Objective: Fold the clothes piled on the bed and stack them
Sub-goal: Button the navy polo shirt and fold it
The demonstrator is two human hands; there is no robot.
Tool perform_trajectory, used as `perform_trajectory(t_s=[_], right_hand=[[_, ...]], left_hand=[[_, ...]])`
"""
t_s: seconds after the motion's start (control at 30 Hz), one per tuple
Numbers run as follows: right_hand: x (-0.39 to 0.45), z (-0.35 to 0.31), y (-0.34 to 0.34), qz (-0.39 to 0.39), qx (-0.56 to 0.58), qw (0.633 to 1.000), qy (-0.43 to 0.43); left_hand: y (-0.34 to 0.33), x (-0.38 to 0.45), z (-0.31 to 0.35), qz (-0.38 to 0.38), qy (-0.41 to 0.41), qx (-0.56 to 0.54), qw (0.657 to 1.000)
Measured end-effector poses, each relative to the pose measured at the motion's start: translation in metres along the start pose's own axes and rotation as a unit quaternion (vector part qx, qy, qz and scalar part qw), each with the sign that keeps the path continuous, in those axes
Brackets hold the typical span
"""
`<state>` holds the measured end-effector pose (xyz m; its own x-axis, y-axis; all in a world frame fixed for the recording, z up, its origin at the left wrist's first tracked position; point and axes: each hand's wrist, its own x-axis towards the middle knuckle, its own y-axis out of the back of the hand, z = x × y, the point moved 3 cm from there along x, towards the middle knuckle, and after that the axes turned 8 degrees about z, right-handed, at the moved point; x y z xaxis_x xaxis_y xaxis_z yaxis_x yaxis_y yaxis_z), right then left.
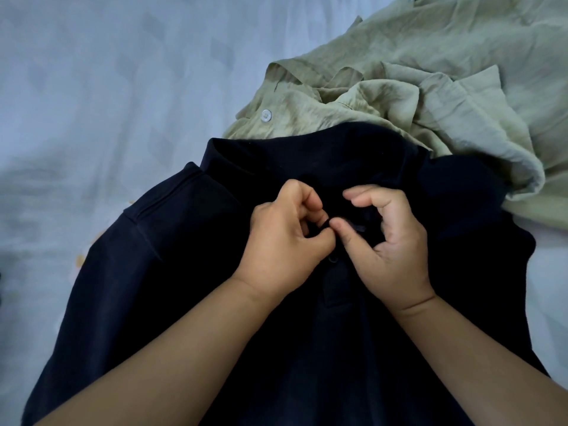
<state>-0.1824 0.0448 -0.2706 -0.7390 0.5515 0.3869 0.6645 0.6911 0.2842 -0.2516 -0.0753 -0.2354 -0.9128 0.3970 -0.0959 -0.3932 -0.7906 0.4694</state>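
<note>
A dark navy polo shirt (172, 272) lies front side up on the bed, collar pointing away from me. My left hand (282, 238) and my right hand (390, 244) meet at its button placket just below the collar. Both pinch the placket fabric between thumb and fingers, their thumbs touching each other. One dark button shows just below the thumbs. A crumpled pale green button shirt (430, 87) lies beyond the polo at the upper right, partly under its collar.
The bed is covered by a pale blue-white sheet (107, 87) with a faint pattern, bare on the left and top left. The green shirt spreads to the right edge of view.
</note>
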Motion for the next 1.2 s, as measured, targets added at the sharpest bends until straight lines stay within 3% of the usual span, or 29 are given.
perform_trajectory(t_s=[0.1, 0.27, 0.43, 0.53, 0.6, 0.77, 1.0, 1.2], right_hand=[[0.000, 0.000, 0.002, 0.015, 0.007, 1.000, 0.001], [0.004, -0.001, 0.004, 0.056, -0.011, 0.996, -0.063], [0.000, -0.003, 0.002, 0.025, -0.011, 1.000, -0.004], [0.001, -0.005, 0.002, 0.019, -0.041, 0.999, 0.029], [0.002, -0.009, 0.002, 0.019, -0.078, 0.995, 0.061], [0.005, -0.018, 0.001, 0.019, -0.118, 0.988, 0.097], [0.004, -0.019, -0.001, 0.015, -0.101, 0.987, 0.122], [0.010, -0.034, -0.008, -0.036, -0.132, 0.970, 0.199]], left_hand=[[-0.004, 0.000, 0.001, 0.015, 0.020, 0.008, 1.000], [0.004, 0.002, 0.001, -0.089, 0.064, -0.069, 0.992], [0.018, 0.000, 0.006, -0.079, -0.006, -0.034, 0.996], [0.030, -0.001, 0.007, -0.002, -0.160, 0.086, 0.983], [0.037, 0.002, 0.006, 0.028, -0.189, 0.174, 0.966], [0.041, 0.014, 0.018, 0.006, -0.140, 0.312, 0.940], [0.052, 0.025, 0.015, -0.045, -0.154, 0.226, 0.961], [0.057, 0.041, 0.022, -0.136, 0.007, 0.176, 0.975]])
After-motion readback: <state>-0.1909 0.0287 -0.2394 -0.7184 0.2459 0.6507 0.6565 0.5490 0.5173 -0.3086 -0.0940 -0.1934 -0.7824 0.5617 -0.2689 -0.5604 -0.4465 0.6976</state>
